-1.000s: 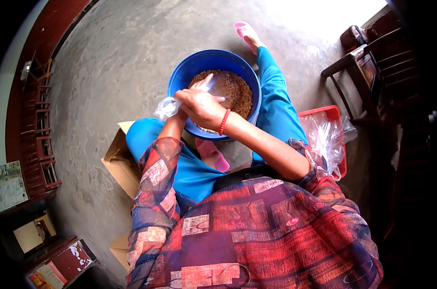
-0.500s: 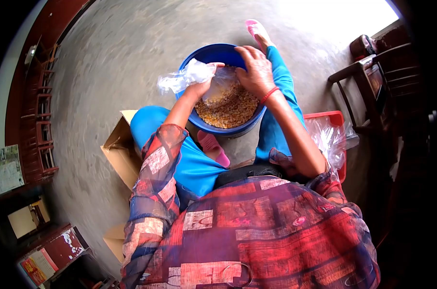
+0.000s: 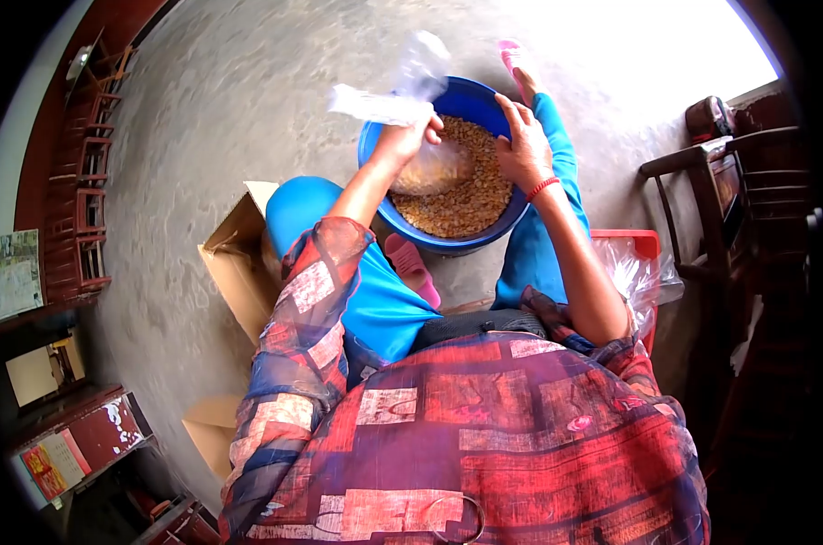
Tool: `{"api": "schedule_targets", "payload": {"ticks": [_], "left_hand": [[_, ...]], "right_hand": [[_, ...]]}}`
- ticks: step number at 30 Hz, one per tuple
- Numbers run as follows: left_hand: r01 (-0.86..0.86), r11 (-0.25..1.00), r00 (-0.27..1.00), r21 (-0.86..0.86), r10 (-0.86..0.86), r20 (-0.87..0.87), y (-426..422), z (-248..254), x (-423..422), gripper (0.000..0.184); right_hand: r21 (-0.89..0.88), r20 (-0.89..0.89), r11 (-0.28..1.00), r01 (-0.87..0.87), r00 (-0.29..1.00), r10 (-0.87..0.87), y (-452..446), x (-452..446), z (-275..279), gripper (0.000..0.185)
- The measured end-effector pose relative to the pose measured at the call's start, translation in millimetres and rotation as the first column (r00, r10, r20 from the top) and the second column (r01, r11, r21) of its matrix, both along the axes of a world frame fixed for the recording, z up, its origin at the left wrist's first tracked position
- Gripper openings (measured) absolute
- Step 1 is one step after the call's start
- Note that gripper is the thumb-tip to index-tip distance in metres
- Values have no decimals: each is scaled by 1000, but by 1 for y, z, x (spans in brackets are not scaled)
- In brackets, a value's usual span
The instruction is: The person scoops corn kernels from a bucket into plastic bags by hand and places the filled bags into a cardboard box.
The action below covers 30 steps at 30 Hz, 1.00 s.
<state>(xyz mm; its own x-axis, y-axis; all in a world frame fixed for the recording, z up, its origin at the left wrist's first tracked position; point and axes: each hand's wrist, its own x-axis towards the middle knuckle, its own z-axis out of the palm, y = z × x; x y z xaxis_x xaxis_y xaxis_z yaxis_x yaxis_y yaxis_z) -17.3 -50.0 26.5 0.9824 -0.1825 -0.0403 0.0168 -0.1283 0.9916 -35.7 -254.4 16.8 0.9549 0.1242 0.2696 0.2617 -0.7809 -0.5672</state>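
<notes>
My left hand (image 3: 409,142) is closed round the gathered neck of a clear plastic bag (image 3: 434,170), whose loose top sticks out above the fist. The bag's lower part looks partly filled and sits against yellow-brown kernels, apparently corn (image 3: 470,207), in a blue tub (image 3: 473,96). My right hand (image 3: 525,153) is over the tub's right side, fingers stretched and a little apart, one fingertip near the far rim. Nothing shows in it. The tub stands on the floor between my knees.
An open cardboard box (image 3: 234,263) is beside my left leg. To the right, a red basket (image 3: 643,243) holds clear plastic bags (image 3: 631,277). Dark wooden chairs (image 3: 702,173) stand farther right, and more wooden furniture (image 3: 89,209) lines the left wall.
My left hand has closed round the bag's neck, and the loose top now stands higher. My right hand has shifted to the tub's right side. The whole view has shifted slightly.
</notes>
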Motion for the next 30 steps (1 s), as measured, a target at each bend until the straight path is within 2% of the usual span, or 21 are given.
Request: {"api": "schedule_targets", "payload": {"ticks": [2, 4, 6, 8, 12, 15, 16, 18, 19, 20, 21, 22, 23, 24, 25, 26, 27, 28, 29, 30], "left_hand": [[-37, 999, 999, 26, 37, -8, 0, -8, -1, 29], [-41, 998, 998, -44, 39, -41, -3, -3, -2, 32], [-52, 998, 997, -39, 50, -55, -3, -2, -4, 34], [11, 1000, 997, 13, -9, -82, 0, 1, -5, 36], [65, 981, 963, -182, -110, -245, 2, 20, -10, 38], [72, 976, 957, -204, -126, -262, -1, 27, -10, 37], [92, 978, 970, -188, -131, -203, -2, 20, -6, 36], [80, 996, 991, 44, -74, -113, -4, 12, -8, 33], [138, 973, 990, 182, -137, -21, -2, 9, -8, 29], [133, 962, 990, 240, -139, 8, -3, 5, -8, 20], [127, 934, 983, 334, -163, 83, -2, -9, -5, 18], [112, 897, 969, 427, -194, 152, -2, -15, -3, 15], [151, 852, 975, 502, -211, 64, -2, -22, -2, 14], [141, 777, 934, 613, -310, 179, -2, -6, -8, 16], [164, 784, 922, 598, -338, 190, 1, -10, -6, 17], [183, 788, 911, 588, -360, 199, 2, -14, -5, 17], [169, 816, 922, 553, -329, 204, 2, -11, -8, 17], [154, 842, 931, 517, -299, 210, 0, -7, -9, 18], [138, 839, 953, 526, -257, 159, -3, -14, -5, 17], [124, 836, 971, 534, -214, 109, -4, -21, -1, 21]], "right_hand": [[6, -1, 1000, -12, 1000, 12, 1, 0, 0, 63], [22, 10, 1000, -16, 1000, 15, 1, -1, 0, 63], [19, 23, 1000, -24, 999, 23, 0, 0, -2, 63], [30, 42, 999, -25, 999, 24, 1, -1, 0, 63], [19, 6, 1000, -8, 1000, 7, 1, -1, 1, 63], [31, 1, 999, -19, 1000, 19, -1, 0, 2, 63], [34, 3, 999, -19, 1000, 19, -1, 1, 1, 62], [29, -3, 999, -22, 1000, 22, -1, 1, -1, 62], [13, 28, 1000, -5, 1000, 5, -1, 1, -2, 60], [-1, 59, 1000, 10, 998, -10, 0, 2, -5, 57], [-3, 3, 1000, 8, 1000, -8, 2, -1, 5, 53], [-45, 58, 999, -1, 998, 4, 1, 2, -2, 57], [2, 85, 999, -51, 995, 51, -2, 5, -7, 56], [47, 116, 993, -109, 988, 103, -2, 7, -4, 56], [-9, 52, 990, -141, 989, 141, -2, 12, -4, 59], [-18, 133, 994, -112, 985, 113, -2, 8, -6, 63], [11, 143, 991, -131, 981, 128, -3, 9, -9, 65], [98, 34, 987, -129, 991, 126, -6, 14, -15, 62], [14, -25, 997, -77, 997, 77, 6, 2, 12, 56], [-13, 91, 995, -104, 990, 104, -5, 7, -10, 55]]}}
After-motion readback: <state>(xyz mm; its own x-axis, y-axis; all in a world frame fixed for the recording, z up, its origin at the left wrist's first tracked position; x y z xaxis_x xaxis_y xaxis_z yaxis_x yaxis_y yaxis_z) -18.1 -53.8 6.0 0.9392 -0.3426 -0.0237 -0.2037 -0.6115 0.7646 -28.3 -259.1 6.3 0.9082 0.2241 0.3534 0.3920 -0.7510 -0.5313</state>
